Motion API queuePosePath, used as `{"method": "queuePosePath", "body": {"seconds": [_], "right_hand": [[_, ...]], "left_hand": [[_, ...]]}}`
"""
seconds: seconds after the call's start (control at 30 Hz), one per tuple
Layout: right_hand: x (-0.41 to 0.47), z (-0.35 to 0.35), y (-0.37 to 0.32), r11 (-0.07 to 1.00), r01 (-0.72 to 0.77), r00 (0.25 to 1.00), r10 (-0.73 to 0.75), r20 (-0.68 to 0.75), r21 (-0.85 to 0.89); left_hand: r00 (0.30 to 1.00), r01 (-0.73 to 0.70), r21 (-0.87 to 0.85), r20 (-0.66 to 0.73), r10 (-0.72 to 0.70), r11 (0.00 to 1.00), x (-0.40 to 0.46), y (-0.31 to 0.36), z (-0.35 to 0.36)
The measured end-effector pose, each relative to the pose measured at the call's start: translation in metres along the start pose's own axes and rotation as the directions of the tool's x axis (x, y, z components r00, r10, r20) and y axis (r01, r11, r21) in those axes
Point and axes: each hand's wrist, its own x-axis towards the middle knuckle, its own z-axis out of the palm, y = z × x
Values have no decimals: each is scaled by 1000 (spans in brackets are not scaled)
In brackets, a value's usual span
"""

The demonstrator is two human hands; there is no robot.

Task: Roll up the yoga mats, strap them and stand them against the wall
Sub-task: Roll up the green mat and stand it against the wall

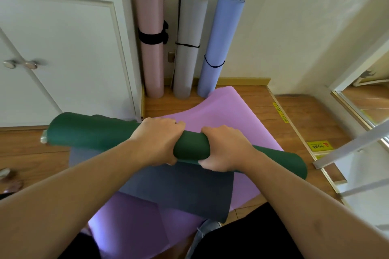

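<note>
At the left of the frame, the white cabinet (63, 52) is standing beside the wall corner, and to its right three finished rolls are leaning upright against the wall (273, 17) in the upper centre: the pink mat (150, 65), the grey mat (187, 65) and the blue mat (219, 44), each showing a dark strap around its middle. Across the centre of the frame, the green mat (88, 130) is lying as a horizontal roll, and no strap is showing on it. The left hand (157, 139) is wrapping its fingers over the roll, and just to its right the right hand (225, 147) is gripping the same roll, thumb underneath. Below, the dark blue-grey mat (185, 191) and the purple mat (229, 111) are lying flat, overlapping. Judged from this, three mats are done; the green roll appears nearly complete, although its trailing edge is partly hidden by the hands, and strapping, standing and two further mats are remaining.
</note>
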Motion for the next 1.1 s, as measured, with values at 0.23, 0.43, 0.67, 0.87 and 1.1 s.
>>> {"method": "queuePosePath", "body": {"seconds": [0.23, 0.43, 0.67, 0.87, 1.1], "right_hand": [[-14, 6, -16, 957, 50, 978, -104, -179, -285], [-15, -1, -14, 978, 77, 990, -98, -104, -193], [-12, -8, -11, 995, 43, 999, -45, -19, -89], [-14, 0, -26, 953, 58, 978, -113, -174, -296], [-10, -7, -25, 972, 59, 986, -93, -142, -229]], "left_hand": [[975, 88, -289, 222, -23, 953, 1, -15, -18], [986, 58, -220, 166, -21, 974, -15, -4, -16], [998, 54, 0, -13, -54, 999, -21, 7, -6], [976, 116, -253, 211, -62, 960, -18, -16, -28], [997, 53, -138, 60, -45, 989, -25, -12, -19]]}}
